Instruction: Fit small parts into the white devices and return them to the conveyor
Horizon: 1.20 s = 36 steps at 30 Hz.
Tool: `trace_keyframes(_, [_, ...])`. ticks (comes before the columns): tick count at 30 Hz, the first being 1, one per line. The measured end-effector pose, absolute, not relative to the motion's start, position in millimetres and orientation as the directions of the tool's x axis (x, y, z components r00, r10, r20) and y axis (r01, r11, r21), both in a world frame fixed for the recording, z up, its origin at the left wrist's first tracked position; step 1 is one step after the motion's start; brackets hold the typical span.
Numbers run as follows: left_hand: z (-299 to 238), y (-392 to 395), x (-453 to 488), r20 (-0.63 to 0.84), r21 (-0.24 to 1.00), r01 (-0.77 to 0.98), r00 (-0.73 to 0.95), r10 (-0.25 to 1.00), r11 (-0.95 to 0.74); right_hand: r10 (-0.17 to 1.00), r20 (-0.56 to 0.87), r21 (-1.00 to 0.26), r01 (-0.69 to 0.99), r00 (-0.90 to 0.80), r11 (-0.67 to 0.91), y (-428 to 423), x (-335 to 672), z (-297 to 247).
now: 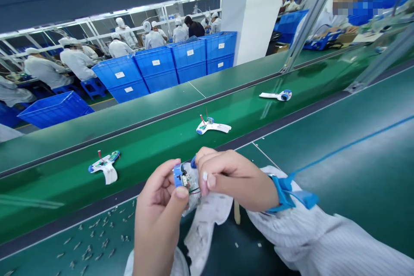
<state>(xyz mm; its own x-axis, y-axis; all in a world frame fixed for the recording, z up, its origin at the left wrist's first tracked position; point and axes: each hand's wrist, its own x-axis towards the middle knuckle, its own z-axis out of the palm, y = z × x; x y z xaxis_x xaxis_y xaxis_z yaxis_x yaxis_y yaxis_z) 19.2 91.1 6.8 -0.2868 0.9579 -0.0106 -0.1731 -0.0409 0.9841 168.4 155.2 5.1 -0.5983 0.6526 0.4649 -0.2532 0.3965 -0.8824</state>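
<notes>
My left hand point(164, 207) is closed round a small housing with a blue end point(178, 175), its thumb and fingers on either side. Inside the housing small electronic parts and thin dark wires point(194, 191) show. My right hand point(226, 174) is bent over the other side of the housing, with thumb and fingers pinched together. A small white spot shows at its fingertips; what they grip I cannot make out. Below both hands is a curved white plastic shell point(207, 224); whether it joins the housing is hidden. A blue wrist strap point(281, 194) circles my right wrist.
On the green conveyor belt point(155, 142) lie white-and-blue assemblies at left point(105, 166), middle point(211, 126) and right point(278, 95). Many small metal pieces point(97, 235) are scattered at lower left. A blue cord point(349, 140) runs rightward. Beyond stand blue crates point(158, 64) and seated co-workers.
</notes>
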Motion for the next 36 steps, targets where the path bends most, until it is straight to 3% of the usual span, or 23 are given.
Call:
trace_keyframes(3, [10.2,88.1,23.2,-0.007,0.987,-0.158,-0.259,0.966,-0.035,0.6,0.562,-0.783,-0.132,-0.569,0.608,150.0,171.8,12.1])
trace_keyframes(8, [10.2,84.6,24.4,0.035,0.996,-0.072,-0.205,0.978,-0.051,0.585,0.569,-0.71,0.015,-0.577,0.704,144.8,173.1,17.4])
trace_keyframes(23, [-2.6,81.7,5.8,0.142,0.97,0.209,-0.05,0.989,-0.129,0.556,0.511,-0.689,0.074,-0.656,0.721,146.9,177.1,21.0])
trace_keyframes(31, [9.1,81.0,11.3,0.235,0.809,0.539,0.068,0.97,-0.234,0.566,0.463,-0.678,0.14,-0.682,0.722,148.5,176.7,19.6])
trace_keyframes(36, [9.6,81.5,9.2,0.242,0.717,0.63,0.176,0.954,-0.299,0.545,0.434,-0.677,0.139,-0.717,0.722,150.0,177.1,19.2])
